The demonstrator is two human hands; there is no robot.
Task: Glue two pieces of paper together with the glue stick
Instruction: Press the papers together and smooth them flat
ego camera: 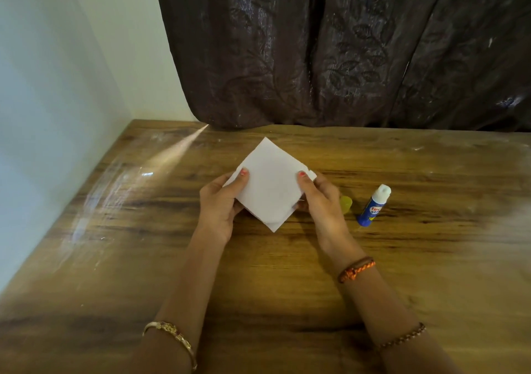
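Your hands holding stacked white paper squares (270,184) above the brown wooden table (143,258).
Your left hand (221,204) and right hand (319,198) pinch opposite corners; the uncapped blue glue stick (372,207) lies beside your right hand.

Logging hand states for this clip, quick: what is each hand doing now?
Left hand: pinches the left edge of the white square paper.
Right hand: pinches the paper's right edge.

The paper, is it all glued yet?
Nearly. The glue stick stands uncapped, its yellow cap beside it, so gluing looks done. The left hand and right hand hold the paper stacked together. Left: pressing it flat, recapping the stick.
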